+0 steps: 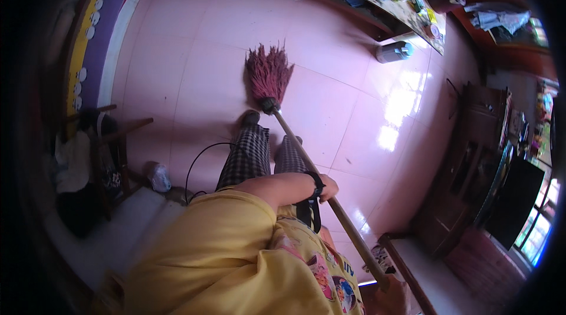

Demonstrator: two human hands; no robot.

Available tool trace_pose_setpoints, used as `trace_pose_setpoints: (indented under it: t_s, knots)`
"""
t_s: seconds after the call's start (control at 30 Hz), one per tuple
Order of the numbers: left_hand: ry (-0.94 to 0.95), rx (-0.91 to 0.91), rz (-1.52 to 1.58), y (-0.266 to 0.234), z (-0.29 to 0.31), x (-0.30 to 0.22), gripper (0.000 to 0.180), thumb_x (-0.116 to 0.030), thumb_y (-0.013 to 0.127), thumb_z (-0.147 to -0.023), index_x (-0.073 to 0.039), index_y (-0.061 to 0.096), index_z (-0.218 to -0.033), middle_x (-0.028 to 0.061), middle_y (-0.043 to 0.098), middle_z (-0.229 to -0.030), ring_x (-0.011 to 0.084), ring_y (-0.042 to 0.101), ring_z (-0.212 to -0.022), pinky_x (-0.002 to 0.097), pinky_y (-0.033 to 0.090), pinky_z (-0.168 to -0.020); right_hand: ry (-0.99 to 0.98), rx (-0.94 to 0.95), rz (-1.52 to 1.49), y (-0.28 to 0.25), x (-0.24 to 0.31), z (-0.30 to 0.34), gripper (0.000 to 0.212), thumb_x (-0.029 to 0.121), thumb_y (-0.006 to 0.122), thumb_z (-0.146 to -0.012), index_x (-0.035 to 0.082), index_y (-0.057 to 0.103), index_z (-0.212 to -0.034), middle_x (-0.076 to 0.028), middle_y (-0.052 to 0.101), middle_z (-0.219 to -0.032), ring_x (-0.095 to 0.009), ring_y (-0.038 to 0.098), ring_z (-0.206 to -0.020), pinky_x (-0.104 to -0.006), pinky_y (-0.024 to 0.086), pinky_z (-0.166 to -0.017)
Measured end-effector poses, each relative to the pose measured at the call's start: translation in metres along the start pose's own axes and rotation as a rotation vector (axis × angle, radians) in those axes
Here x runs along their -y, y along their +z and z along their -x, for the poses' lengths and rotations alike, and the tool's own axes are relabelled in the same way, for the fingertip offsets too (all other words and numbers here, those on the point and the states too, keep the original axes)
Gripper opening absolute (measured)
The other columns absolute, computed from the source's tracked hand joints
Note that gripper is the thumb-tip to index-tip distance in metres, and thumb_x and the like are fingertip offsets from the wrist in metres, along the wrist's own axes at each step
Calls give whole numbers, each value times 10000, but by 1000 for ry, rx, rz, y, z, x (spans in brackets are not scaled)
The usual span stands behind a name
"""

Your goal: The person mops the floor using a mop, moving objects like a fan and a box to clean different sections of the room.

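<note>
A broom (pixel 269 73) with dark red bristles rests head down on the tiled floor, just ahead of my feet. Its long wooden handle (pixel 348 225) slants back toward me at the lower right. My left hand (pixel 329 187), with a black band at the wrist, is wrapped round the middle of the handle. Near the lower edge, my right hand (pixel 394 296) grips the upper end of the handle; its fingers are dim and partly cut off.
A long table (pixel 401 11) with bags and small items runs across the back right. Below its edge stands a grey-green cylindrical container (pixel 394 52). A dark wooden cabinet (pixel 466 167) lines the right side. On the left are a wooden chair (pixel 121 156) and a plastic bag (pixel 159 177).
</note>
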State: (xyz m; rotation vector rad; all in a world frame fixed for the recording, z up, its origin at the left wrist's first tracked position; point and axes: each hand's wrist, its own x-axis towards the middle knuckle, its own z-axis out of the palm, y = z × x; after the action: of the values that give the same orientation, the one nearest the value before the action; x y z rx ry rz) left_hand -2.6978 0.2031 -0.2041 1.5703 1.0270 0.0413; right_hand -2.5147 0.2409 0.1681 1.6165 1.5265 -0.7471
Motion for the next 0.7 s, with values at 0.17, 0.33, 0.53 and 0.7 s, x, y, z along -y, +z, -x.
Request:
trace_pose_setpoints:
  t_s: [0.17,0.33,0.53,0.7]
  knots:
    - [-14,-209,71,7,-8,-4,309,-247,703,-637,-77,633,-886,119,634,-827,299,602,-857,418,490,-710,-435,-231,548,-28,-17,-25,196,95,540,-712,27,586,-889,-211,568,-681,-343,569,-599,-438,425,-543]
    - [-86,-653,116,-2,44,47,217,-209,653,-651,-78,623,-820,107,636,-846,288,598,-865,406,493,-739,-624,-251,493,-43,104,-23,395,49,585,-655,79,565,-1048,-197,599,-731,-370,591,-708,-395,472,-602]
    - [-343,-1066,139,26,146,151,131,-137,617,-648,-69,565,-746,116,592,-771,295,577,-818,398,465,-738,-783,-121,667,-8,221,-64,316,106,586,-708,91,566,-1023,-225,572,-700,-394,577,-711,-447,480,-598]
    - [-759,-1313,367,76,261,234,167,-68,541,-680,-65,541,-848,138,554,-950,309,521,-941,426,456,-762,-1137,-12,874,71,336,-93,403,107,536,-759,42,439,-1145,-198,551,-604,-395,564,-606,-477,455,-528]
